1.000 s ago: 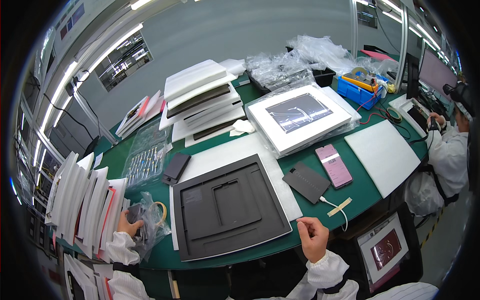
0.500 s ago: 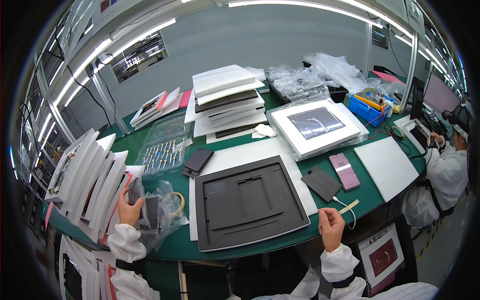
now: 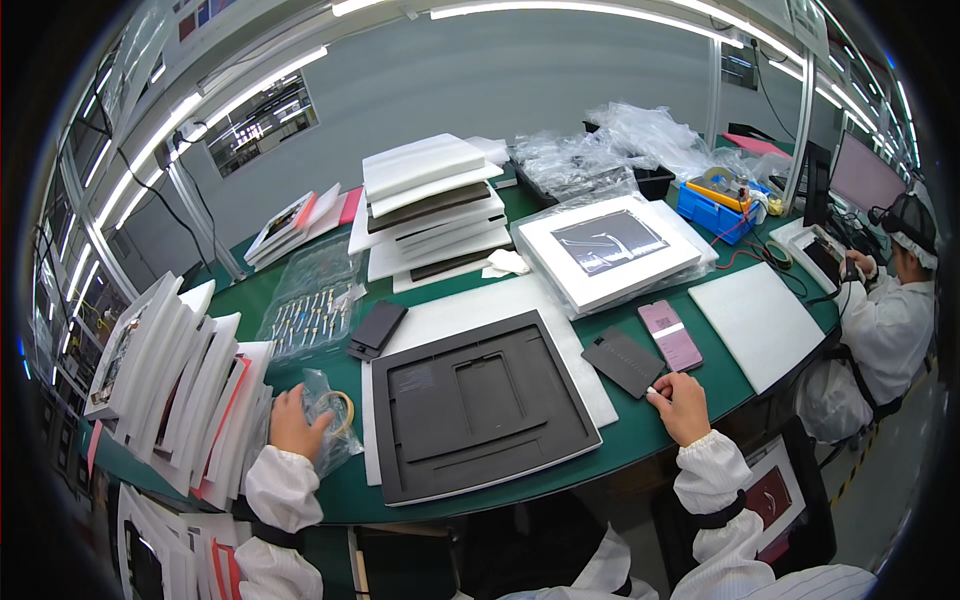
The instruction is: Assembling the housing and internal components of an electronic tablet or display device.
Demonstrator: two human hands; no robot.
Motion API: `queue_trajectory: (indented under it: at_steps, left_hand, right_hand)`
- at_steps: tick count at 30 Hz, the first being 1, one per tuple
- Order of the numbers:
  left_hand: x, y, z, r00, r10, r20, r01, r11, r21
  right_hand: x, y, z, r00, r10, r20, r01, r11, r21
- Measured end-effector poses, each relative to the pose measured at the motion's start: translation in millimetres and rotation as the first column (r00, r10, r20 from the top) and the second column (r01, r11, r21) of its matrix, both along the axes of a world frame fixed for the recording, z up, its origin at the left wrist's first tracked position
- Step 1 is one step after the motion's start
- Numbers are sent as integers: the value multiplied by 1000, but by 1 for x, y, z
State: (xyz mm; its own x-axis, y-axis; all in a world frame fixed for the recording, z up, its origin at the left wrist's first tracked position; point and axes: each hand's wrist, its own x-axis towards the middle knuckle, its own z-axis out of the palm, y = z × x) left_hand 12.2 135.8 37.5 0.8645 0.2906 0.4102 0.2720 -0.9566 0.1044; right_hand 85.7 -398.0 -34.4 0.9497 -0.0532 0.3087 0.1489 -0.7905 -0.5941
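My left hand [image 3: 296,424] rests at a crumpled clear plastic bag [image 3: 330,455], its thumb and fingers apart. A yellowish tape roll [image 3: 342,412] lies beside its fingertips. My right hand [image 3: 682,408] pinches the white plug of a cable [image 3: 652,392] at the near corner of a flat dark grey box [image 3: 622,362]; whether the plug is inserted I cannot tell. Between my hands a black rectangular frame panel [image 3: 480,405] lies recessed side up on a white foam sheet [image 3: 590,385]. A pink phone-like device [image 3: 670,335] lies beyond my right hand.
Foam-separated panels lean at the left [image 3: 190,385]; a foam stack [image 3: 430,205] stands at the back. A white framed panel [image 3: 610,250], blue bin [image 3: 712,212], foam sheet [image 3: 757,325] and small black box [image 3: 378,330] lie around. A co-worker [image 3: 885,310] works at right.
My right hand has moved up and right from a pale tape strip to the plug by the dark box. My left hand has shifted right, over the plastic bag. The view has shifted slightly.
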Motion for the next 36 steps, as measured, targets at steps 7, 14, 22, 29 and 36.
queue_trajectory:
  at_steps: [7,14,22,29,36]
  left_hand:
    - [88,-288,13,620,-780,-77,496,467,-732]
    - [130,-399,-56,889,-442,-116,-175,-94,-980]
    - [127,-409,-64,967,-214,135,128,-48,-991]
    - [119,-313,37,845,48,532,526,-248,-814]
    - [77,-172,21,957,-274,95,134,129,-982]
  right_hand:
    - [-1,-10,-14,996,-78,51,73,993,89]
    - [2,0,-17,997,-75,34,65,970,234]
    - [0,0,-12,993,-104,64,82,957,278]
    - [-3,1,-9,986,-101,132,76,981,181]
    - [-15,38,20,968,27,251,-47,996,74]
